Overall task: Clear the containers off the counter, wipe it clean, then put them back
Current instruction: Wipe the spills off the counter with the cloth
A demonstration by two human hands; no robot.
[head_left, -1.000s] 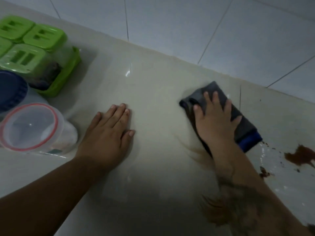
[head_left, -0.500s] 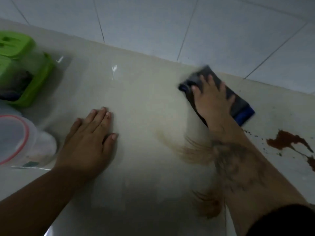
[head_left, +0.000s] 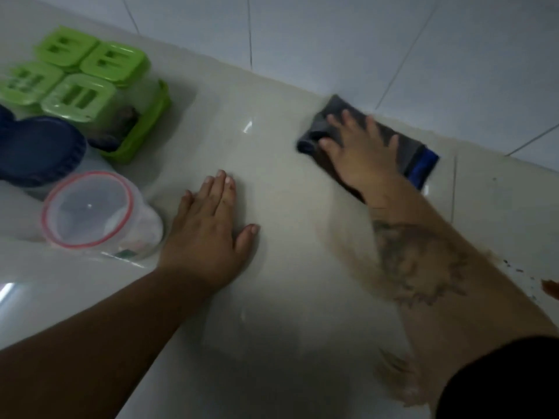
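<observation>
The scene is dim and bluish. Small glare spots shine on the glossy surface (head_left: 287, 207), and the right forearm (head_left: 438, 282) is motion-blurred.

One cam only, head-worn, so no 2nd view to share anything w/. It looks fwd and steeply down onto the table (head_left: 287, 261), close in. Both forearms enter from the bottom edge. The frame is tilted: the tiled wall (head_left: 332, 40) fills the top, and its joint w/ the table slants from upper left down to the right. Left grip (head_left: 208, 231) sits approx. mid-frame, right grip (head_left: 363, 155) upper right, near the wall. Containers (head_left: 78, 98) crowd the left edge, partly cut off. Wide-angle lens; right side is blurred.
</observation>
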